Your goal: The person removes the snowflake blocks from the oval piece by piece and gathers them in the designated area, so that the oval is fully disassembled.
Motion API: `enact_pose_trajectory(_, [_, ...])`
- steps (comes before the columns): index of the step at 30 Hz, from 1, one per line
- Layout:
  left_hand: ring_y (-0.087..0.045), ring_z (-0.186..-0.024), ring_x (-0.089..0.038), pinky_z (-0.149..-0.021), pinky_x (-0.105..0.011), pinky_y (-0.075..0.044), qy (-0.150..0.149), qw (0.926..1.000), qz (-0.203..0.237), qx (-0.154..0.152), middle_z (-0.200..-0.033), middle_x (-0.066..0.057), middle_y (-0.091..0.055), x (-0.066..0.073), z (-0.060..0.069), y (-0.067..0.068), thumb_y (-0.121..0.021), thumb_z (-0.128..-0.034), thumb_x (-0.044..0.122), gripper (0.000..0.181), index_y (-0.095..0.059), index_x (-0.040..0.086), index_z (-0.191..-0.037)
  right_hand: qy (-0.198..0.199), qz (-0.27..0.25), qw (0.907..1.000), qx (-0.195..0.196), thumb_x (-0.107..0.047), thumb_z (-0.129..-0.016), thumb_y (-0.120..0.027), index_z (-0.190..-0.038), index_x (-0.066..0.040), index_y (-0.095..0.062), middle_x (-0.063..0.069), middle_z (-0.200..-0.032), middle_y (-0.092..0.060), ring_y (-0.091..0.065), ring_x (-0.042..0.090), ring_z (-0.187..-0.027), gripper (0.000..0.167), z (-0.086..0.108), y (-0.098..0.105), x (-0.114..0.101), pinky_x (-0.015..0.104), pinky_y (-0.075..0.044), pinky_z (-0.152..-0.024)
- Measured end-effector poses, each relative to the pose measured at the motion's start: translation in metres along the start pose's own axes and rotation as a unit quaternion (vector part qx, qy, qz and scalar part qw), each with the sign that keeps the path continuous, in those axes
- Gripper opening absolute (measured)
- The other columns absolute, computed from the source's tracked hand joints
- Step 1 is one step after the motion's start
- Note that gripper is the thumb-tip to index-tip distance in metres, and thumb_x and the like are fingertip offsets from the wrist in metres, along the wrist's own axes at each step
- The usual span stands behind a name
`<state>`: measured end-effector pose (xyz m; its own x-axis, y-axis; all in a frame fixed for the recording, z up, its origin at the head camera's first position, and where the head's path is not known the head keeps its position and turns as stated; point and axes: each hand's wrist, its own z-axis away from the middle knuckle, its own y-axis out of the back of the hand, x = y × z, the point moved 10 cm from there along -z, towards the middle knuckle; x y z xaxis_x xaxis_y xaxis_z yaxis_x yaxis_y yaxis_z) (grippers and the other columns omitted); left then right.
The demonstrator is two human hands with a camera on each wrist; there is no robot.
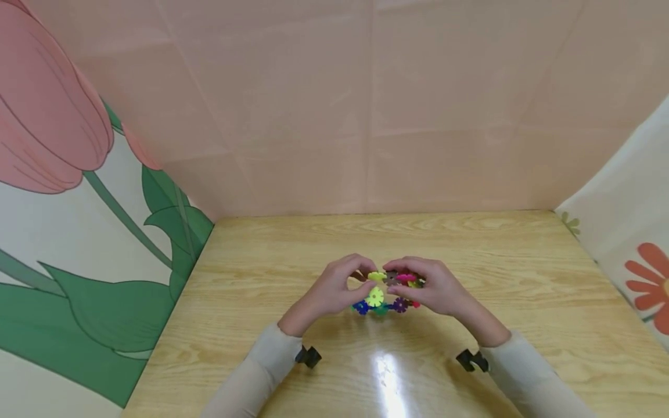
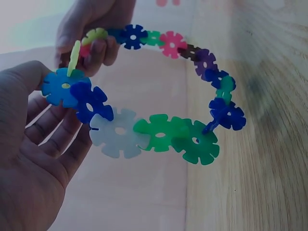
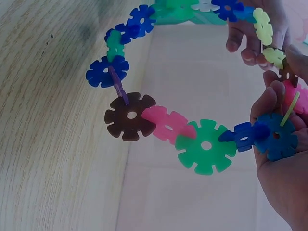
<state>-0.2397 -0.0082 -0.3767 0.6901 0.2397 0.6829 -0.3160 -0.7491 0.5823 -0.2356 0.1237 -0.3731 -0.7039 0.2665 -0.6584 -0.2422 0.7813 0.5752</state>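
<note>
Item: disc chain (image 2: 161, 132) of notched flower-shaped plastic discs, multi-col., bent into a ring and held betw. both hands over mid/front part of wood-grain table (image 1: 251, 249); whether lowest discs touch tabletop, can't tell. L hand (image 1: 334, 287): partly closed, thumb and forefinger bent in at the pale yellow discs (image 1: 375, 297), pinching chain there; other fingers loosely bent, per L wrist view. Adj. to L thumb: lt. blue disc (image 2: 66, 87), then dk. blue, translucent white disc (image 2: 118, 137) and two greens in seq. R hand (image 1: 436, 284): more closed, thumb and fingers gripping chain approx. at bright pink disc (image 3: 293, 94), w/ blue disc (image 3: 276, 136) against the hand. Beyond that, chain runs dk. blue, green disc (image 3: 206, 147), second pink, brown disc (image 3: 131, 117), purple edge-on. Betw. hands, yellow and brown discs meet closely; whether slotted together, can't tell. Sleeves (image 1: 261, 363) pale, long; blk. fittings (image 1: 308, 356) at both wrists. Surrounds: pink backdrop (image 1: 366, 116) at rear, tulip-print panel (image 1: 120, 302) on L, white panel w/ orange flower (image 1: 653, 284) on R. Glare on tabletop nr. front edge of view.
</note>
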Motion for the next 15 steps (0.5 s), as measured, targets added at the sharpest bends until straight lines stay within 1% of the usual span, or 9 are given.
enact_pose_trajectory(3, [-0.066,-0.097,-0.016,-0.087,-0.027,-0.057,-0.006,1.0000,-0.006,0.002,-0.108,-0.007,-0.068,0.0010,0.0000,-0.0009,-0.068,-0.0954,0.005,0.016,-0.064,0.004,-0.111,0.001,0.001,1.0000,0.001,0.001,-0.084,-0.079,-0.121,-0.004,-0.068,0.007,-0.106,-0.074,-0.070,0.009,-0.087,0.039,0.0000,-0.0003,0.0005,0.024,-0.060,-0.071])
enact_pose_trajectory(6, [-0.067,-0.096,-0.015,-0.087,-0.023,-0.056,-0.005,0.9998,-0.017,0.006,-0.107,-0.007,-0.069,-0.0007,-0.0004,-0.0015,-0.069,-0.0952,0.005,0.015,-0.065,0.004,-0.110,0.001,0.003,1.0000,0.001,0.001,-0.084,-0.080,-0.121,-0.003,-0.068,0.007,-0.106,-0.074,-0.071,0.010,-0.087,0.038,-0.0005,-0.0003,0.0016,0.024,-0.060,-0.072])
enact_pose_trajectory(10, [-0.067,-0.095,-0.013,-0.087,-0.020,-0.055,-0.005,0.9995,-0.029,0.005,-0.106,-0.006,-0.070,-0.0027,-0.0016,-0.0032,-0.069,-0.0953,0.006,0.014,-0.066,0.005,-0.109,0.002,0.009,1.0000,0.000,0.000,-0.084,-0.080,-0.119,-0.004,-0.069,0.005,-0.104,-0.074,-0.071,0.010,-0.087,0.037,-0.0008,0.0001,0.0016,0.026,-0.060,-0.072])
enact_pose_trajectory(15, [-0.067,-0.094,-0.013,-0.087,-0.019,-0.054,-0.010,0.9994,-0.033,0.002,-0.105,-0.004,-0.070,-0.0016,-0.0033,-0.0050,-0.070,-0.0951,0.007,0.012,-0.067,0.006,-0.106,0.002,0.018,0.9998,-0.004,-0.002,-0.084,-0.081,-0.118,-0.006,-0.070,0.004,-0.103,-0.074,-0.070,0.009,-0.087,0.036,-0.0002,0.0001,0.0008,0.029,-0.061,-0.071])
